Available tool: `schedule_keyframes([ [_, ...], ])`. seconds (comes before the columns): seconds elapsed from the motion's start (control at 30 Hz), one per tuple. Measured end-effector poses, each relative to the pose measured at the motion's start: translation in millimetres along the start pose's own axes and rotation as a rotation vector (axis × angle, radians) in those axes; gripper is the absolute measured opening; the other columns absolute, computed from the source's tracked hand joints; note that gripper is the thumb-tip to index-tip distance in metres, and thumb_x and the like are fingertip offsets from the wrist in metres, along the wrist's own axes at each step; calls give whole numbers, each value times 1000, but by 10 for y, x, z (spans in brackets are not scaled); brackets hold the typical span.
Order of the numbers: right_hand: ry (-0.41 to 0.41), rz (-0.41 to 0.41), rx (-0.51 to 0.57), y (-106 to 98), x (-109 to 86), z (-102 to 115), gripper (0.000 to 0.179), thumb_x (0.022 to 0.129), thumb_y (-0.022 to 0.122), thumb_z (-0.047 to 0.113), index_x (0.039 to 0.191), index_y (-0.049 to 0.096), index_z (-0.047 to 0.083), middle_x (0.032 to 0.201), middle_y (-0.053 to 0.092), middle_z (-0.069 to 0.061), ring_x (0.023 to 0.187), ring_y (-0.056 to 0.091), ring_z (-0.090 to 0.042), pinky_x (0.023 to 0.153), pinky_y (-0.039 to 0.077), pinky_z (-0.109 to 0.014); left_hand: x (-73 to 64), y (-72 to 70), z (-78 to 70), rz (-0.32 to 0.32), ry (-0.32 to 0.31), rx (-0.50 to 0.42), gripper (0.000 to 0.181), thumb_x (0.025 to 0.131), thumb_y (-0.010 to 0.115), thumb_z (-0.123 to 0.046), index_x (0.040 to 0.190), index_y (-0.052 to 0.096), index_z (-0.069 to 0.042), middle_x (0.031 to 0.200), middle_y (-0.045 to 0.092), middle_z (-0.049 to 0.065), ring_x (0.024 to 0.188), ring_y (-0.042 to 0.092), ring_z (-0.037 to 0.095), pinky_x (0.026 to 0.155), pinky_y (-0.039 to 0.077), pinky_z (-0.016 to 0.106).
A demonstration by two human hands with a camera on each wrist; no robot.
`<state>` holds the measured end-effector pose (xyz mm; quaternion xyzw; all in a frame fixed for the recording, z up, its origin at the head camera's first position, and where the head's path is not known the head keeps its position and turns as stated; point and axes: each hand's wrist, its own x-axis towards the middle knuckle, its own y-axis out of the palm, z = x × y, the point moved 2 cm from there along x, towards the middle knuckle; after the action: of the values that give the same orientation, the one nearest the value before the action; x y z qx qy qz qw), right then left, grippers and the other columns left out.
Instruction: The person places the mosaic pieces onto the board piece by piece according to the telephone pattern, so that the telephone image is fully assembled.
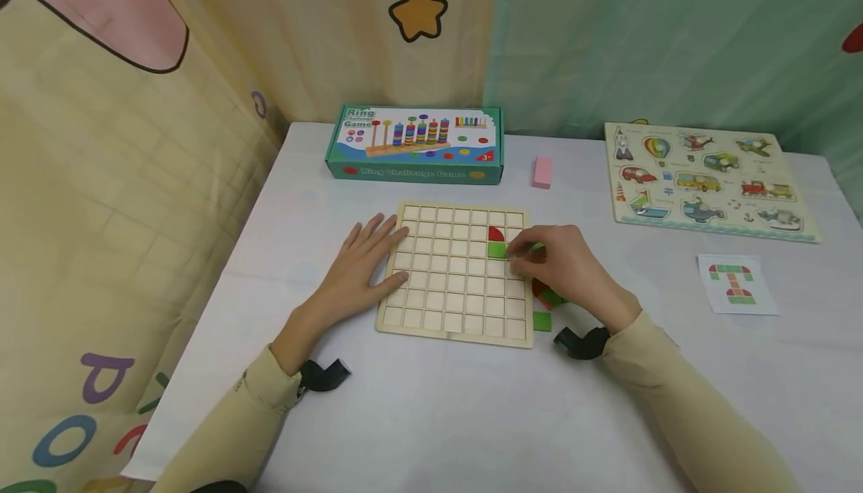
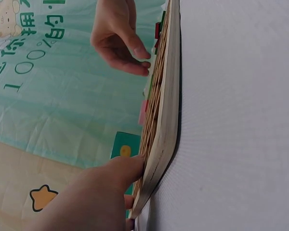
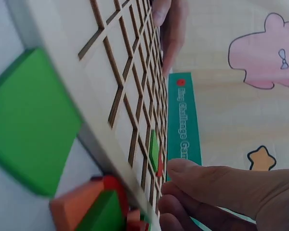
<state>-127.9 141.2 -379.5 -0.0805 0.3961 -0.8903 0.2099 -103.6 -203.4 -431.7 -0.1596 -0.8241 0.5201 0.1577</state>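
A pale wooden grid board (image 1: 434, 302) lies on the white table. My left hand (image 1: 357, 264) rests at its left edge, fingers spread and thumb over the rim. A red quarter-round piece (image 1: 496, 234) sits in a cell towards the upper right, with a green square (image 1: 497, 250) directly below it. Right beside that square is my right hand (image 1: 562, 257), thumb and fingertips bent towards each other over the board; no piece shows between them. Loose red and green pieces (image 1: 553, 298) lie off the right edge, partly under this hand, near another green square (image 1: 542, 321).
A green ring game box (image 1: 414, 144) stands behind the board, with a pink block (image 1: 542, 172) to its right. At the back right lies a vehicle picture puzzle (image 1: 704, 178). A card with a red and green block pattern (image 1: 738, 285) is in front of it.
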Motion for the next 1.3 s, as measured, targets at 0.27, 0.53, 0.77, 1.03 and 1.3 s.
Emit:
schedule_keyframes([
  [0.27,77,-131,-34,-199,-138,-349,27,92,82,8,118,76,2,114,75,-17,101,69,-33,92,60,-55,30,43,-23,-13,-11,-33,72,101,65,-44,162,42,-13,174,27,11,164,14,33,133,7,56],
  [0.53,129,-34,-75,-275,-87,-467,32,93,82,13,121,75,-1,118,73,-20,107,67,-36,97,57,-55,83,134,-148,-13,-25,-66,70,102,66,-42,161,43,-12,174,28,13,164,13,34,133,5,57],
  [0.77,168,-32,-98,-401,-180,-545,28,94,80,12,118,75,-2,114,73,-22,104,67,-38,95,56,-56,249,213,-329,13,-1,-49,69,103,65,-42,161,43,-12,174,26,14,165,12,33,134,5,55],
  [1.03,188,-53,-85,-391,-180,-610,27,90,84,10,112,74,-2,105,69,-21,94,63,-33,85,54,-46,297,231,-349,4,34,-48,69,102,66,-44,160,45,-14,174,26,13,164,15,32,134,7,52],
  [1.3,110,-133,-51,-452,-170,-616,14,92,81,9,104,76,2,95,74,-14,89,67,-29,85,59,-49,283,228,-365,-32,52,-24,70,102,65,-46,160,45,-14,174,28,14,164,17,32,134,10,53],
])
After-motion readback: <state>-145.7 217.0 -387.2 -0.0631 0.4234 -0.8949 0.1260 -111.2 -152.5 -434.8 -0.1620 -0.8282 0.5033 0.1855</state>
